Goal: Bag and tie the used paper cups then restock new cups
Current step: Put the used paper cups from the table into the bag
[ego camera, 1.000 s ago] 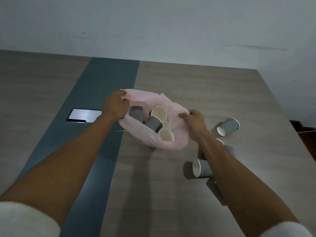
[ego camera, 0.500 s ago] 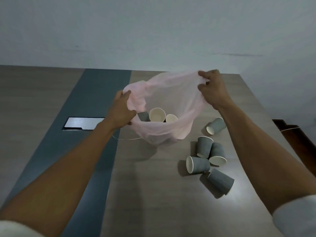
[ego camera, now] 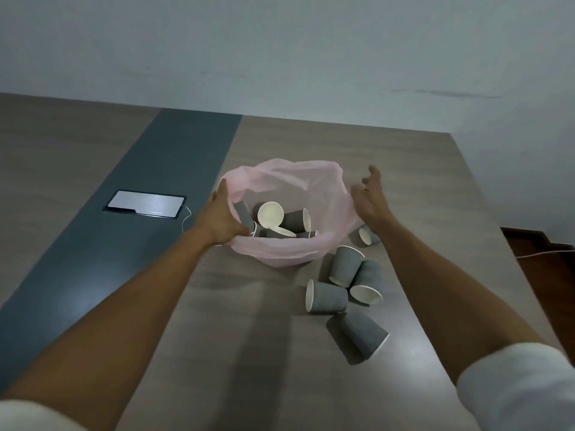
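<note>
A thin pink plastic bag (ego camera: 289, 250) sits open on the table, with several grey paper cups (ego camera: 294, 220) lying jumbled inside it. My left hand (ego camera: 222, 220) grips the bag's left rim. Just right of the bag, my right hand (ego camera: 371, 197) hovers with fingers spread and nothing in it. Several more grey ribbed cups (ego camera: 326, 297) lie on their sides on the table right of the bag, one of them (ego camera: 367, 234) partly hidden under my right wrist.
The wooden table (ego camera: 404, 169) has a dark blue strip (ego camera: 161, 188) down its left part, holding a metal cover plate (ego camera: 144, 204) with a thin white cable (ego camera: 186, 219). A plain wall stands behind. The table's right edge drops off toward a dark floor.
My right hand let go of the bag's far rim and came down beside it. The bag settled lower and wider on the table, showing more cups inside.
</note>
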Available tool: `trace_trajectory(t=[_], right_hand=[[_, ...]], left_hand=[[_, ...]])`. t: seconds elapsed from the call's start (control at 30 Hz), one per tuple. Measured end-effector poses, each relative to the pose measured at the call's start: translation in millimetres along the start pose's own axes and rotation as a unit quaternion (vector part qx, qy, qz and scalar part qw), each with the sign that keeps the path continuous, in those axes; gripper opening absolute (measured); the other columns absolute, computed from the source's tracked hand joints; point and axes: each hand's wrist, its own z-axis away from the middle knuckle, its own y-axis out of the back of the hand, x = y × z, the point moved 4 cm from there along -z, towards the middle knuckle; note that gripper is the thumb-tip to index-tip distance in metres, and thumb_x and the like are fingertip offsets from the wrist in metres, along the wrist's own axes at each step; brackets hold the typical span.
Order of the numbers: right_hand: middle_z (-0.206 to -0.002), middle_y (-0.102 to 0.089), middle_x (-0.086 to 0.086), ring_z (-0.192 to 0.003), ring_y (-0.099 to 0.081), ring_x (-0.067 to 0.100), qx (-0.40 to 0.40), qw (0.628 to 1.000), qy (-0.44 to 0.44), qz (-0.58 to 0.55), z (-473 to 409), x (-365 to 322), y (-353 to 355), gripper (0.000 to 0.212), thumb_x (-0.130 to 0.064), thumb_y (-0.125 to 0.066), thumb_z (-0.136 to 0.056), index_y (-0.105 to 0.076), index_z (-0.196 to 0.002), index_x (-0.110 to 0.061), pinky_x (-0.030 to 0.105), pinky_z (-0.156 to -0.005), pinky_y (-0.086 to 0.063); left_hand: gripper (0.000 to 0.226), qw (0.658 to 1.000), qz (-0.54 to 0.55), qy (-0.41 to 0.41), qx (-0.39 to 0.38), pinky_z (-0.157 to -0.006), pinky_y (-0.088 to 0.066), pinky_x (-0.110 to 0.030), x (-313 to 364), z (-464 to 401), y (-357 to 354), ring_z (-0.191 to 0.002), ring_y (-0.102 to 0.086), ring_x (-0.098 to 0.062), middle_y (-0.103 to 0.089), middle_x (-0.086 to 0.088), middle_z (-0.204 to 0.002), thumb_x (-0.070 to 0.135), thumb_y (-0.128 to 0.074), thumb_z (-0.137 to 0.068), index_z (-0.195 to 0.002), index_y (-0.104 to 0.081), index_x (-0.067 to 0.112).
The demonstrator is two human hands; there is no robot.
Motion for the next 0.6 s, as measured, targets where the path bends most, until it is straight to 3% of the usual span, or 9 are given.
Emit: trace_trajectory(t=[0.07, 0.13, 0.2, 0.27, 0.33, 0.4, 0.47, 0.6], right_hand=[[-0.131, -0.056, 0.027, -0.12, -0.057, 0.04, 0.0, 0.995, -0.052, 0.09, 3.9, 33.3, 8.6, 0.045, -0.003, -0.047, -0.094, -0.045, -0.138, 0.006, 0.037, -0.095, -0.046], [-0.116, -0.063, 0.026, -0.112, -0.061, 0.038, -0.125, 0.955, -0.082, 0.258, 16.9, 63.2, -2.9, 0.032, -0.009, -0.053, -0.094, -0.061, -0.12, 0.009, 0.039, -0.094, -0.049], [-0.122, -0.064, 0.024, -0.114, -0.06, 0.034, -0.217, 0.905, -0.073, 0.358, 30.2, 82.4, -12.5, 0.035, -0.018, -0.058, -0.096, -0.064, -0.119, 0.007, 0.036, -0.096, -0.046], [-0.13, -0.063, 0.024, -0.124, -0.057, 0.035, -0.243, 0.895, -0.052, 0.371, 35.2, 93.2, -20.7, 0.037, -0.019, -0.057, -0.099, -0.063, -0.122, 0.009, 0.036, -0.104, -0.042], [-0.126, -0.066, 0.022, -0.12, -0.06, 0.033, -0.247, 0.906, -0.052, 0.34, 35.2, 101.6, -25.7, 0.031, -0.011, -0.054, -0.098, -0.067, -0.119, 0.009, 0.035, -0.104, -0.042], [-0.104, -0.068, 0.02, -0.097, -0.062, 0.028, -0.216, 0.938, -0.085, 0.257, 32.9, 103.9, -23.0, 0.023, -0.004, -0.055, -0.094, -0.069, -0.106, 0.01, 0.035, -0.085, -0.048], [-0.084, -0.062, 0.018, -0.081, -0.058, 0.027, -0.144, 0.969, -0.095, 0.178, 28.4, 89.3, -9.0, 0.017, -0.003, -0.054, -0.091, -0.068, -0.089, 0.006, 0.033, -0.069, -0.044], [-0.083, -0.062, 0.009, -0.078, -0.059, 0.03, 0.116, 0.981, -0.025, 0.155, 13.1, 25.1, 45.8, 0.015, -0.024, -0.054, -0.084, -0.06, -0.083, -0.011, 0.036, -0.07, -0.048]], left_hand=[[0.126, 1.0, 0.001, 0.012, 0.007, -0.078, -0.061, -0.048, 4.6, 6.4, -5.8, -0.109, -0.063, -0.039, -0.055, -0.014, -0.133, 0.022, -0.086, -0.058, -0.156, -0.007, 0.035], [0.134, 1.0, -0.012, 0.023, 0.012, -0.077, -0.061, -0.051, 3.5, 11.7, -6.4, -0.109, -0.063, -0.038, -0.055, -0.014, -0.13, 0.025, -0.09, -0.055, -0.155, -0.002, 0.038], [0.138, 0.999, -0.01, 0.037, 0.015, -0.069, -0.063, -0.05, 5.0, 16.7, -10.6, -0.107, -0.062, -0.038, -0.054, -0.013, -0.129, 0.026, -0.091, -0.052, -0.155, 0.0, 0.039], [0.139, 0.999, -0.003, 0.041, 0.01, -0.056, -0.062, -0.045, 5.9, 19.8, -13.0, -0.107, -0.06, -0.037, -0.05, -0.011, -0.129, 0.024, -0.093, -0.051, -0.154, -0.001, 0.041], [0.14, 0.999, 0.002, 0.044, 0.007, -0.046, -0.059, -0.038, 5.9, 19.3, -13.9, -0.106, -0.059, -0.038, -0.048, -0.011, -0.13, 0.021, -0.094, -0.051, -0.154, -0.001, 0.043], [0.139, 0.999, 0.017, 0.047, 0.004, -0.043, -0.055, -0.034, 7.5, 17.4, -13.6, -0.105, -0.059, -0.038, -0.046, -0.011, -0.129, 0.017, -0.093, -0.052, -0.154, -0.002, 0.044], [0.137, 0.999, 0.022, 0.048, -0.004, -0.044, -0.057, -0.036, 10.7, 14.1, -13.4, -0.105, -0.06, -0.04, -0.046, -0.012, -0.129, 0.017, -0.092, -0.052, -0.153, -0.004, 0.045], [0.136, 0.999, -0.005, 0.04, -0.013, -0.05, -0.061, -0.041, 19.3, 11.1, -9.6, -0.103, -0.062, -0.039, -0.051, -0.01, -0.128, 0.023, -0.093, -0.05, -0.153, -0.005, 0.042]])
